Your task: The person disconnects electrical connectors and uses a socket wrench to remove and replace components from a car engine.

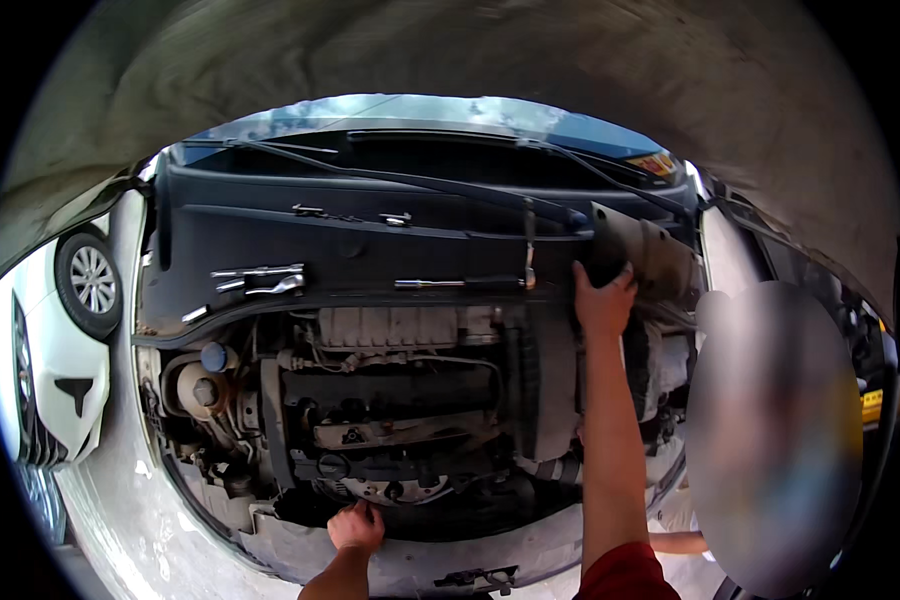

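My right hand (606, 302) reaches to the far right of the engine bay and grips a dusty, dark plastic cover (655, 255) by its near left edge. The cover stands tilted by the windscreen base; its far side is hidden. At the front edge of the bay, my left hand (356, 528) rests with fingers curled, just in front of the engine (400, 425). Whatever those fingers hold, if anything, is out of sight. A long-handled socket tool (460, 284) lies on the black cowl panel (270, 235), left of my right hand.
More metal tools (260, 280) and a loose socket (196, 314) lie on the cowl's left. A coolant tank (206, 392) with a blue cap beside it sits at the bay's left. The raised bonnet (450, 45) hangs overhead. A blurred person (775, 440) stands close on the right.
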`<state>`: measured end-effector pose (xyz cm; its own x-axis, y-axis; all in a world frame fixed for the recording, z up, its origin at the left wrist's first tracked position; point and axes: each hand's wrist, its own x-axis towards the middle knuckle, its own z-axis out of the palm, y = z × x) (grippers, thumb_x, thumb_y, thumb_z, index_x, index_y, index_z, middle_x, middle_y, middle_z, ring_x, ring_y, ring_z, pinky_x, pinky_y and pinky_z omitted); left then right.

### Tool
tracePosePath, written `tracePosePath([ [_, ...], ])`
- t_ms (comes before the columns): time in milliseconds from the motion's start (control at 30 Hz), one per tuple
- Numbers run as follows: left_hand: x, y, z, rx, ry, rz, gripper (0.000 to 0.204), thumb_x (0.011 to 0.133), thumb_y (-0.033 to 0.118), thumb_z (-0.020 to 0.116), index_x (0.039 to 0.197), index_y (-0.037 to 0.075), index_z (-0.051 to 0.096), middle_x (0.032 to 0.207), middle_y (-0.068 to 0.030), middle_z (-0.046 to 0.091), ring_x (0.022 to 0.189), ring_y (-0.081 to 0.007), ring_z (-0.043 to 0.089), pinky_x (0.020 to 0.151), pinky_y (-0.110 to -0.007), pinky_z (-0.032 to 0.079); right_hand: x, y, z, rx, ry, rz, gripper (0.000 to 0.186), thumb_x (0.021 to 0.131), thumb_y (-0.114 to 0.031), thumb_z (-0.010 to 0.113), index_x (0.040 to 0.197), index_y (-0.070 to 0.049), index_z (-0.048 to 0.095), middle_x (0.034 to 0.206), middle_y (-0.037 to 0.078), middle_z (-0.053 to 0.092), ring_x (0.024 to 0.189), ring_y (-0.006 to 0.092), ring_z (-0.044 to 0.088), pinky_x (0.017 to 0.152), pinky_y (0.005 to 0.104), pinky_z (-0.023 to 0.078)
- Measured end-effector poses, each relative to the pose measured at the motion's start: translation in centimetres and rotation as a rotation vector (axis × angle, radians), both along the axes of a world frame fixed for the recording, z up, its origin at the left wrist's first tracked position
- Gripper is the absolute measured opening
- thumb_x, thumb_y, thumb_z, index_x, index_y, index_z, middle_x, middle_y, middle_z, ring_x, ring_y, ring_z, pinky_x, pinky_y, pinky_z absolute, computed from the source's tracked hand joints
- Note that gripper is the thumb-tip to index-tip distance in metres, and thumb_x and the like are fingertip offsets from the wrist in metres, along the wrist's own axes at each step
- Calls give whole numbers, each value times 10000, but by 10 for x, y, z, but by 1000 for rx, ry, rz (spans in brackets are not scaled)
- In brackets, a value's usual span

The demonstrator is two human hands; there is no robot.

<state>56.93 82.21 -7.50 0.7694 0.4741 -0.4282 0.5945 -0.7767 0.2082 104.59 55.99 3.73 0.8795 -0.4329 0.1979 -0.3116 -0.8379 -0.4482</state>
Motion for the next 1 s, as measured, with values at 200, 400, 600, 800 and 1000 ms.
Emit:
tracePosePath([
  [200, -2, -29, -16, 56, -96, -106, 295, 956, 289, 547, 824, 63, 681, 777, -197, 702, 700, -440, 667, 606, -550, 505, 9, -1, -2, -50, 20, 50, 1047, 906, -593, 672, 1618, 13, 200, 1576, 428, 256, 1485, 522, 296, 1233, 524, 226],
  [400, -7, -19, -8, 88, -63, -162, 334, 983, 320, 527, 852, 61, 693, 763, -207, 694, 710, -446, 664, 596, -555, 486, -2, -9, -18, -59, -25, -2, 1032, 923, -575, 652, 1608, 48, 197, 1566, 431, 274, 1469, 523, 322, 1230, 530, 232],
  [600, -8, -11, -21, 103, -119, -165, 318, 972, 309, 548, 836, 63, 697, 736, -201, 688, 689, -437, 664, 576, -554, 476, 6, 5, -11, -84, 9, -3, 1058, 907, -577, 667, 1602, 67, 196, 1556, 441, 286, 1463, 532, 333, 1230, 536, 233],
  [800, -5, -19, -5, 137, -51, -143, 309, 961, 302, 561, 820, 59, 691, 727, -209, 686, 682, -432, 668, 580, -548, 484, 6, 2, -9, -90, 2, 8, 1049, 887, -572, 684, 1584, 72, 236, 1511, 458, 340, 1419, 539, 390, 1201, 538, 278],
  [1000, -8, -18, -18, 152, -44, -152, 323, 952, 303, 562, 839, 41, 712, 734, -213, 688, 696, -429, 679, 601, -559, 501, 7, -6, -12, -194, 1, 29, 1017, 893, -584, 665, 1559, 81, 279, 1476, 468, 379, 1370, 535, 449, 1171, 542, 320],
])
